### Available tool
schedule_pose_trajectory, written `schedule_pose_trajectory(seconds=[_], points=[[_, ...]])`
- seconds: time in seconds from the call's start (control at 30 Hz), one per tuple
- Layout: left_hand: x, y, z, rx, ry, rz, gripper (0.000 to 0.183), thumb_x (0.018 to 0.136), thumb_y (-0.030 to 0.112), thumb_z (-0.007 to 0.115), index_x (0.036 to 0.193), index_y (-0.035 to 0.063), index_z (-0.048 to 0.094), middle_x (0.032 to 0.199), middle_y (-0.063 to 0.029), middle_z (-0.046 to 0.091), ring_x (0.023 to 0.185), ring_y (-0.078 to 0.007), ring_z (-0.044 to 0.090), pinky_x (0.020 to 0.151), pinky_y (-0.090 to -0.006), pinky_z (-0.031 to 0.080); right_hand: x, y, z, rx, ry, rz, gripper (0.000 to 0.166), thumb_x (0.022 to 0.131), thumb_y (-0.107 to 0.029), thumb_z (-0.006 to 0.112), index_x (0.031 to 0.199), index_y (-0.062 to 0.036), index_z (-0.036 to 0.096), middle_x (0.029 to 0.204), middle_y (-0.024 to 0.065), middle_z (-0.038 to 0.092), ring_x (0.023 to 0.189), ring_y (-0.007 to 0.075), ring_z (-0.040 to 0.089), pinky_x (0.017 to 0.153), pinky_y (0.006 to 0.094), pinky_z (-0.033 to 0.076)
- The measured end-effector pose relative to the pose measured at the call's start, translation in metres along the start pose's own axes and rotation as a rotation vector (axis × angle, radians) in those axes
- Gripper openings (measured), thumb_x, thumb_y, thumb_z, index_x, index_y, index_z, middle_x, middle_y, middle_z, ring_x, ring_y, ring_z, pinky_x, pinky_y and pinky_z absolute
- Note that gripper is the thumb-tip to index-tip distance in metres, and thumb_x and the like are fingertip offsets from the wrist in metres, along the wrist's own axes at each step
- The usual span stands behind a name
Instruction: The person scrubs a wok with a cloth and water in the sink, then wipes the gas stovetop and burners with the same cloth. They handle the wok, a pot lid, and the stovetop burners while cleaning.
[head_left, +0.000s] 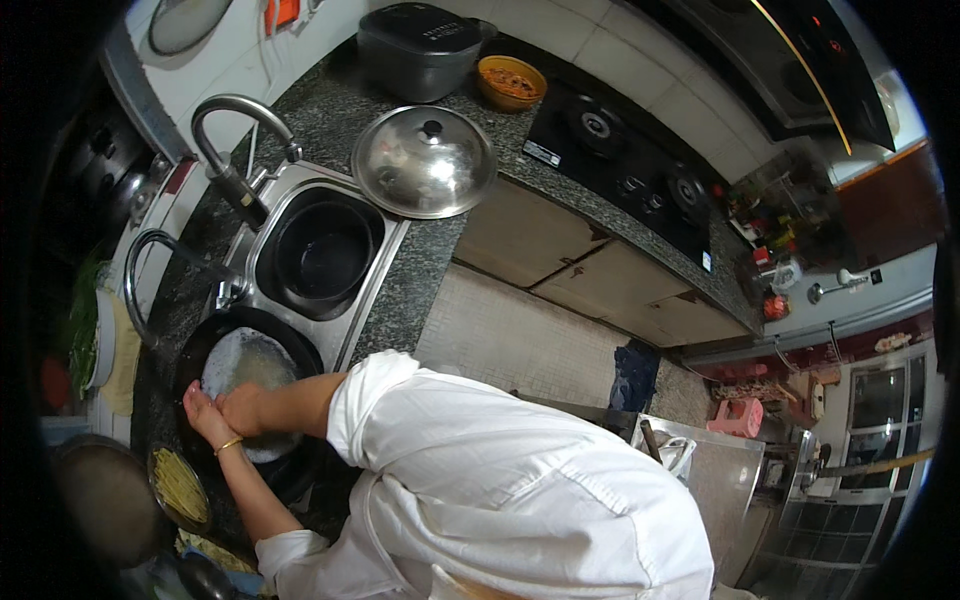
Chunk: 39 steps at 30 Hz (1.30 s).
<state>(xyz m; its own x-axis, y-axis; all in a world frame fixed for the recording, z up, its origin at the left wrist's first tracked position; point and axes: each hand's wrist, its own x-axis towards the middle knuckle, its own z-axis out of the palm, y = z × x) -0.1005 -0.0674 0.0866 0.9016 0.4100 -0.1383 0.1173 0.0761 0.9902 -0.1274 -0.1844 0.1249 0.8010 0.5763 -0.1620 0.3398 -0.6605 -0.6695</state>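
Observation:
My two hands meet over a large black wok (304, 345) of cloudy, foamy water (251, 360). My left hand (204, 414), with a gold bangle (228, 445) at the wrist, is near the wok's far side. Its fingers curl upward against my right hand (244, 409), which is bent with its fingers hidden. Whether anything lies between the hands cannot be seen. A curved metal faucet (142, 247) arches beside the wok. Close to my left forearm stands a bowl of yellow-green strips (178, 487).
A steel sink (352, 315) holds a black pot (326, 251), below another faucet (240, 112). On the granite counter (409, 285) are a domed steel lid (424, 161), a dark rice cooker (420, 49), a bowl of orange-red food (512, 82) and a gas cooktop (622, 165).

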Motion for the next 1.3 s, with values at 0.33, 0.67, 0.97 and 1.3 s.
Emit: schedule_pose_trajectory(seconds=[0.33,0.67,0.97,1.3], points=[[0.011,-0.043,0.003,-0.045,0.257,-0.213,0.042,0.085,0.041,0.049,0.062,0.0058,0.047,0.063,0.001,0.042,0.057,-0.0136,0.038,0.053,-0.0284,0.037,0.0,0.028,0.023,-0.211,-0.035,-0.097,0.033,0.08,-0.023,0.042,0.101,0.0007,0.052,0.091,0.0162,0.062,0.083,0.0288,0.061,0.069,0.0408,0.046],[-0.017,-0.053,-0.013,-0.389,0.226,-0.396,0.024,0.084,0.029,0.046,0.071,0.0113,0.036,0.067,0.0004,0.033,0.062,-0.0135,0.035,0.058,-0.0281,0.038,-0.011,0.043,0.049,-0.382,-0.065,-0.217,0.026,0.079,-0.019,0.04,0.088,-0.0027,0.058,0.086,0.0132,0.064,0.078,0.0276,0.062,0.064,0.0403,0.047],[-0.052,0.023,-0.021,0.222,-0.178,-0.272,0.05,0.086,0.047,0.037,0.121,0.0114,0.043,0.116,-0.0106,0.048,0.101,-0.0246,0.047,0.09,-0.0469,0.032,-0.032,0.053,0.003,-0.43,-0.042,0.036,0.025,0.077,-0.019,0.049,0.098,-0.0076,0.056,0.086,0.0083,0.064,0.087,0.026,0.06,0.07,0.0389,0.045],[-0.09,0.02,-0.03,1.348,-0.4,-0.14,0.039,0.082,0.038,0.05,0.108,0.0092,0.054,0.109,-0.0121,0.053,0.102,-0.0294,0.05,0.086,-0.0408,0.039,-0.051,0.113,-0.062,-0.083,0.157,0.433,0.044,0.065,-0.025,0.065,0.105,-0.0109,0.051,0.094,0.016,0.06,0.088,0.0322,0.058,0.077,0.0406,0.046]])
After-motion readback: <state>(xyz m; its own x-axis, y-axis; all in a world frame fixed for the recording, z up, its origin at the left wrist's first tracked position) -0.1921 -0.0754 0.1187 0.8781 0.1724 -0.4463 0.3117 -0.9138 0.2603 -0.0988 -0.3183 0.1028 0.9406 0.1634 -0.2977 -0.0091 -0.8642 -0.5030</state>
